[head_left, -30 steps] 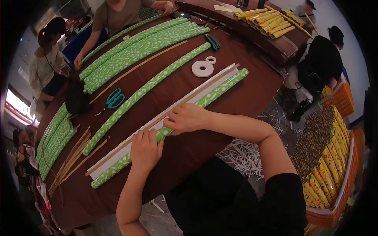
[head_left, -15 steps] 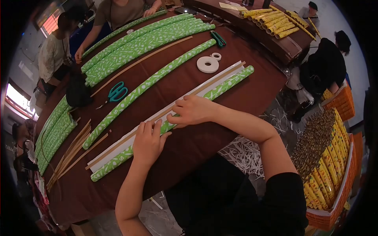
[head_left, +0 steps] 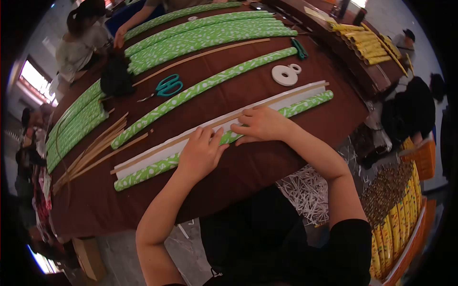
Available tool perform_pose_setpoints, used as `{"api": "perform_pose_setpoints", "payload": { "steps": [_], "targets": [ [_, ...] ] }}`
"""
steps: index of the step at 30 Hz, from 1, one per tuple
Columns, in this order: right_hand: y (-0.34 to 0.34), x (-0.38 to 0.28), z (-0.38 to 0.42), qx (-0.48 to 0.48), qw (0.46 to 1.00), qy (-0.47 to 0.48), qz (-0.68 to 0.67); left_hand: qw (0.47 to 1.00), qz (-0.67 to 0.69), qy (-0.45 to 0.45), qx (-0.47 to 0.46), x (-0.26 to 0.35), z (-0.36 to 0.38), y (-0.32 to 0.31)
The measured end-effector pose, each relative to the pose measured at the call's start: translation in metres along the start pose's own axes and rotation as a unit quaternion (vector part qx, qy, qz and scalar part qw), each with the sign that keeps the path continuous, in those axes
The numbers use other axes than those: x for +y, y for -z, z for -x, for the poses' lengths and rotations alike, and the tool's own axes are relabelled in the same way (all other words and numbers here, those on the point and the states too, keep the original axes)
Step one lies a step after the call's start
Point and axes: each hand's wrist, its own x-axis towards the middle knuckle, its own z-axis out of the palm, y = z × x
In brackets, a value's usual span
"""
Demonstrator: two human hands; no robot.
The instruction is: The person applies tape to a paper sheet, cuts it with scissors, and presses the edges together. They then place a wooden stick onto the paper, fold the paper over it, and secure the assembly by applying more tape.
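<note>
A long roll of green-and-white patterned wrapping paper (head_left: 148, 173) lies slantwise across the table before me, its white underside (head_left: 183, 144) exposed along the far edge. On that white strip rests a thin wooden slat (head_left: 143, 156) running the roll's length. My left hand (head_left: 199, 151) is curled over the middle of the roll, fingertips at the slat. Just to its right, my right hand (head_left: 262, 125) bends over the same roll, fingers on the slat and paper, thumb on the near side. Both palms hide part of the roll.
Beyond lie another green roll (head_left: 205, 86), teal scissors (head_left: 169, 86), white tape rolls (head_left: 285, 75) and stacked green rolls (head_left: 205, 43). Loose slats (head_left: 98, 150) are at left. Yellow rolls fill a basket (head_left: 405, 260) at right, near paper shreds (head_left: 307, 195). Other people sit around.
The whole view has shifted and turned, so the table appears higher and farther right. Both hands stay curled on the roll, with little visible shift along it.
</note>
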Motion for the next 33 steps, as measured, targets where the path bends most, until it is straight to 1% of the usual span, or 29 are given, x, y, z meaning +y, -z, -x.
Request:
{"api": "perform_pose_setpoints", "payload": {
  "steps": [1, 3, 5, 6, 7, 8, 9, 10, 11, 12, 13, 15, 16, 17, 19, 20, 22, 25, 27, 28, 30, 31, 33],
  "targets": [
    [0.008, -0.002, -0.002, -0.011, 1.0, -0.01, -0.009, 1.0, 0.0, -0.01, 0.006, 0.0, 0.001, 0.0],
    [0.022, 0.0, -0.006, 0.029, 0.998, -0.038, -0.045, 0.999, 0.008, -0.022, 0.039, -0.001, 0.004, -0.003],
    [0.024, 0.009, -0.014, 0.141, 0.979, -0.105, -0.101, 0.999, 0.001, -0.025, 0.032, -0.002, 0.006, -0.006],
    [0.027, 0.014, -0.019, 0.106, 0.983, -0.124, -0.089, 0.999, -0.014, -0.005, 0.031, -0.002, 0.007, -0.008],
    [0.028, 0.018, -0.024, 0.07, 0.984, -0.144, -0.074, 0.998, -0.017, -0.015, 0.057, -0.002, 0.008, -0.011],
    [0.021, 0.023, -0.028, 0.045, 0.981, -0.152, -0.113, 0.996, -0.018, -0.028, 0.081, -0.002, 0.008, -0.013],
    [0.014, 0.029, -0.03, 0.049, 0.982, -0.139, -0.122, 0.996, -0.029, -0.017, 0.08, -0.002, 0.009, -0.015],
    [0.006, 0.035, -0.032, -0.029, 0.962, -0.169, -0.214, 0.996, -0.025, -0.025, 0.081, -0.003, 0.011, -0.017],
    [0.003, 0.037, -0.038, -0.11, 0.927, -0.196, -0.301, 0.996, -0.019, -0.035, 0.082, -0.003, 0.01, -0.015],
    [0.003, 0.035, -0.039, -0.131, 0.903, -0.229, -0.34, 0.995, -0.032, -0.042, 0.083, -0.003, 0.01, -0.014],
    [0.003, 0.04, -0.044, -0.133, 0.904, -0.22, -0.343, 0.995, -0.038, -0.034, 0.084, -0.003, 0.01, -0.014],
    [0.006, 0.047, -0.054, -0.243, 0.85, -0.243, -0.399, 0.994, -0.04, -0.047, 0.09, -0.003, 0.012, -0.015],
    [0.012, 0.045, -0.06, -0.265, 0.847, -0.243, -0.391, 0.995, -0.042, -0.042, 0.086, -0.003, 0.012, -0.015],
    [0.012, 0.046, -0.064, -0.266, 0.847, -0.239, -0.394, 0.995, -0.03, -0.042, 0.089, -0.003, 0.012, -0.015],
    [0.014, 0.052, -0.07, -0.316, 0.817, -0.274, -0.397, 0.995, -0.02, -0.039, 0.094, -0.002, 0.013, -0.015],
    [0.015, 0.052, -0.073, -0.317, 0.819, -0.27, -0.396, 0.995, -0.025, -0.039, 0.086, -0.002, 0.013, -0.015],
    [0.019, 0.054, -0.08, -0.374, 0.812, -0.259, -0.366, 0.995, -0.032, -0.039, 0.081, -0.002, 0.013, -0.013],
    [0.03, 0.047, -0.08, -0.352, 0.802, -0.278, -0.395, 0.993, -0.033, -0.047, 0.099, -0.001, 0.012, -0.013],
    [0.033, 0.045, -0.079, -0.35, 0.811, -0.269, -0.385, 0.989, -0.05, -0.044, 0.129, 0.001, 0.014, -0.011],
    [0.034, 0.044, -0.078, -0.346, 0.818, -0.261, -0.377, 0.989, -0.049, -0.046, 0.131, 0.003, 0.014, -0.011],
    [0.033, 0.043, -0.073, -0.337, 0.817, -0.266, -0.384, 0.988, -0.101, -0.044, 0.11, 0.007, 0.015, -0.01],
    [0.032, 0.042, -0.07, -0.328, 0.816, -0.267, -0.393, 0.988, -0.099, -0.048, 0.111, 0.009, 0.015, -0.01],
    [0.035, 0.039, -0.07, -0.323, 0.821, -0.266, -0.388, 0.979, -0.158, -0.065, 0.108, 0.013, 0.015, -0.01]
  ]
}}
